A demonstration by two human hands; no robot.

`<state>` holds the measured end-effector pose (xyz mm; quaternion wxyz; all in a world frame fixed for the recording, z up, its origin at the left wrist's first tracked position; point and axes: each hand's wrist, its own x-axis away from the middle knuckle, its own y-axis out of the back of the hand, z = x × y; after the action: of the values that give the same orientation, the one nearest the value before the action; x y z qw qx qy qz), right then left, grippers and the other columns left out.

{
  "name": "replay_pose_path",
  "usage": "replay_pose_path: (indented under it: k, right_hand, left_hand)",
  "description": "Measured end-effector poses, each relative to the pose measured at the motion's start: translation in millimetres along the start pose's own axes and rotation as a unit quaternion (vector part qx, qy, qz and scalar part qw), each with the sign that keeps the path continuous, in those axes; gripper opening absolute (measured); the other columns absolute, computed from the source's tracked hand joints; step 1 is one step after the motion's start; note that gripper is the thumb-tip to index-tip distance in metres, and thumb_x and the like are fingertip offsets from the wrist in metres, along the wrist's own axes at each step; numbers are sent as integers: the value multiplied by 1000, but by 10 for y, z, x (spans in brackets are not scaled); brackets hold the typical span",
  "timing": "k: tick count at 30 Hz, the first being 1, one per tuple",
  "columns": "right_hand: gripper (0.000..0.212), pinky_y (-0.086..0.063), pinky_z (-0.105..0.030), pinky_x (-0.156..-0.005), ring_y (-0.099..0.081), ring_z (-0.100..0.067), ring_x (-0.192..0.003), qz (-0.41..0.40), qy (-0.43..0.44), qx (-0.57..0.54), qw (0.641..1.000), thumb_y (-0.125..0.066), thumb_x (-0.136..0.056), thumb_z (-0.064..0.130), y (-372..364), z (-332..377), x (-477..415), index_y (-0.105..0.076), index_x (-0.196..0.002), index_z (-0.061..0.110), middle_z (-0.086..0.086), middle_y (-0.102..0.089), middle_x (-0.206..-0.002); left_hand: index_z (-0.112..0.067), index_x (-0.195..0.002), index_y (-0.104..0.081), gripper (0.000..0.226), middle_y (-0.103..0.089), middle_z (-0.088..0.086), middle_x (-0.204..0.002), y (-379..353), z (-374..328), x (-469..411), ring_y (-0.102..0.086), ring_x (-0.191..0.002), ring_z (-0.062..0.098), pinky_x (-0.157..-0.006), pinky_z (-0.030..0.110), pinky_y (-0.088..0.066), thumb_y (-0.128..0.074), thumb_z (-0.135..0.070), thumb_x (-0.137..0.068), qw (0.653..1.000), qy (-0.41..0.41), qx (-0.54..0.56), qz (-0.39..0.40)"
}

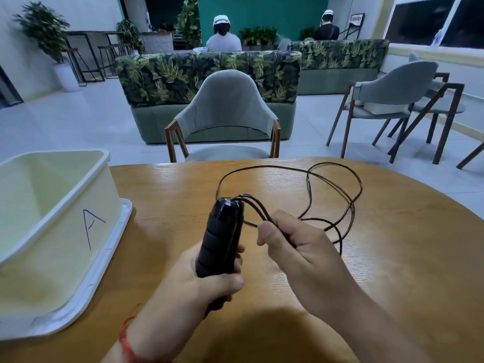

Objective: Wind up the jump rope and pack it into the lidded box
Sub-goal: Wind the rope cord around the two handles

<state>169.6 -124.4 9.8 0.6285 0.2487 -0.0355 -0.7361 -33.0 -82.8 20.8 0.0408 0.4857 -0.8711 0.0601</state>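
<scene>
The left hand [209, 281] has its grip closed around the lower part of the black handles [221, 237], held upright together above the counter [392, 258]. From their tops the rope [337, 174] runs right into the right hand [296, 247], whose grip is pinched shut on several strands just beside the handles. Beyond it, loose loops lie on the counter. The open box [52, 205] stands at left on its lid [99, 281].

The single head-worn camera is looking forward and down from close above the wooden table [392, 258], taking in both hands near the bottom edge and the room's chairs and sofa beyond.
</scene>
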Motion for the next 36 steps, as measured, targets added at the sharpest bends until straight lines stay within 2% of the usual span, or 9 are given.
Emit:
replay_pose_path:
  k: [3, 8, 13, 17, 21, 25, 28, 31, 36]
  right_hand:
    - [47, -34, -35, -54, -43, -8, -52, 30, -17, 22, 999, -42, -107, 63, -97, -15, 41, -62, -85, 27, 10, -50, -55]
    - [46, -47, -43, -66, -54, -11, -64, 135, -49, 157, 977, -38, -113, 58, -162, -46, 67, -58, -85, 27, 2, -58, -66]
    - [44, -55, -57, -81, -66, -28, -76, 175, -91, 116, 973, -47, -111, 50, -121, -41, 36, -65, -85, 20, -9, -71, -78]
    - [29, -61, -57, -97, -66, -23, -55, 248, -224, -121, 935, -53, -116, 26, 42, -48, -26, -70, -96, 13, 3, -60, -57]
    - [26, -55, -28, -63, -44, -5, -47, 248, -284, -109, 920, -57, -115, 28, 232, -125, -51, -79, -117, 14, 9, -45, -63]
    - [29, -42, -36, -69, -52, -15, -72, 202, -226, 108, 947, -59, -108, 51, 437, -93, -82, -82, -98, 36, -9, -56, -79]
    - [28, -37, -34, -61, -44, -12, -60, 138, -119, 130, 975, -61, -106, 52, 444, -50, -75, -79, -91, 37, -1, -52, -66]
    - [26, -30, -26, -54, -38, -9, -53, 81, -41, 135, 987, -63, -107, 47, 354, -17, -76, -77, -88, 36, 0, -48, -58]
    - [21, -38, -32, -55, -48, -13, -58, 17, 44, 142, 989, -66, -108, 41, 264, 13, -61, -74, -90, 32, 9, -55, -62]
  left_hand:
    - [-13, -102, -76, 26, -67, 15, -91, -138, 4, -25, -62, -79, 33, -74, 46, -45, -72, -5, -77, 985, -69, 150, -54]
    - [-6, -137, -62, 48, -77, 22, -130, -77, -180, -19, -76, -120, 39, -109, 58, -53, -55, -11, -90, 933, -79, 333, -111]
    - [-4, -113, -62, 25, -72, 11, -92, -30, -140, -31, -79, -91, 29, -102, 64, -56, -60, -14, -91, 918, -79, 363, -136]
    - [-12, -106, -56, 9, -59, 4, -82, 121, -128, -88, -61, -71, 19, -87, 47, -64, -58, -15, -97, 910, -106, 375, -138]
    - [-13, -100, -57, 6, -56, 1, -78, 319, -26, -153, -56, -68, 16, -67, 33, -59, -60, -10, -103, 935, -127, 244, -224]
    - [-13, -99, -58, 10, -56, 0, -73, 478, 0, -197, -53, -62, 17, -65, 38, -51, -68, -15, -102, 926, -135, 168, -309]
    - [-20, -102, -56, 35, -61, 2, -71, 478, 23, -241, -58, -58, 23, -68, 43, -50, -82, -40, -90, 928, -120, 10, -353]
    - [-40, -112, -51, 50, -67, 2, -85, 294, 65, -196, -70, -71, 28, -66, 39, -54, -66, -76, -81, 932, -49, -208, -293]
    - [-53, -136, -43, 72, -70, -11, -92, 114, 88, -122, -67, -80, 2, -62, 21, -46, -46, -93, -76, 922, -20, -355, -155]
